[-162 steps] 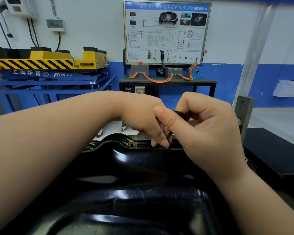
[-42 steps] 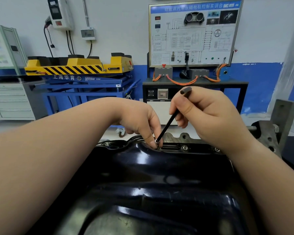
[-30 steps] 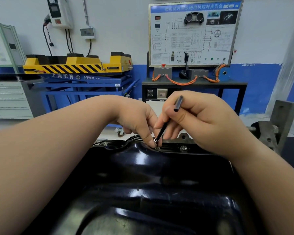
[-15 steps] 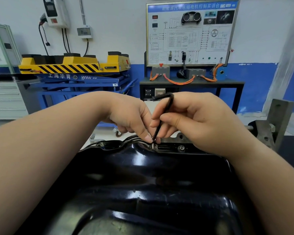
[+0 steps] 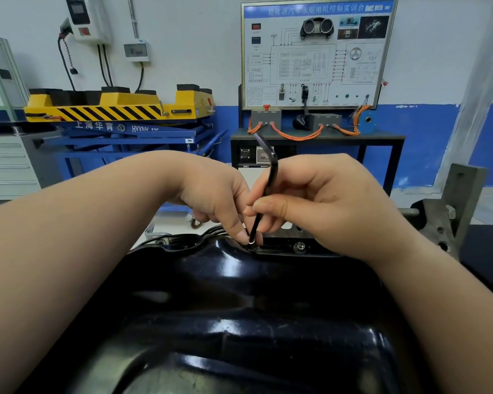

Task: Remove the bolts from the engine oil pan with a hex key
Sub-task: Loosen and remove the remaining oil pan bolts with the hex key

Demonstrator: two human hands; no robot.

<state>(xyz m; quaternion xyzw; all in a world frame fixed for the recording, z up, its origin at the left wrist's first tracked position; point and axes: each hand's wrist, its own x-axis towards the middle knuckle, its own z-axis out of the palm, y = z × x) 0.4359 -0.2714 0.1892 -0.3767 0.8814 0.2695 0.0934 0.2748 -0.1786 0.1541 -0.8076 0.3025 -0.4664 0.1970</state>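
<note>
The glossy black engine oil pan (image 5: 239, 308) fills the lower half of the view. At its far rim, my right hand (image 5: 325, 206) pinches a black L-shaped hex key (image 5: 269, 177) between thumb and fingers. The key's long arm runs down into a silver bolt (image 5: 251, 244) on the flange, and its short arm points up and to the left. My left hand (image 5: 217, 200) reaches over from the left, its curled fingertips pinching at that bolt beside the key's tip. A second bolt (image 5: 300, 246) sits in the flange just to the right.
A grey metal engine-stand bracket (image 5: 450, 211) rises at the right. Beyond the pan stand a black bench with a wiring training board (image 5: 316, 52), a yellow and blue lift table (image 5: 120, 115), and grey drawers (image 5: 6, 166) at far left.
My right hand has turned the hex key in the bolt: its short arm swung from the right over to up-left. My left hand stayed at the bolt. The view shifted slightly.
</note>
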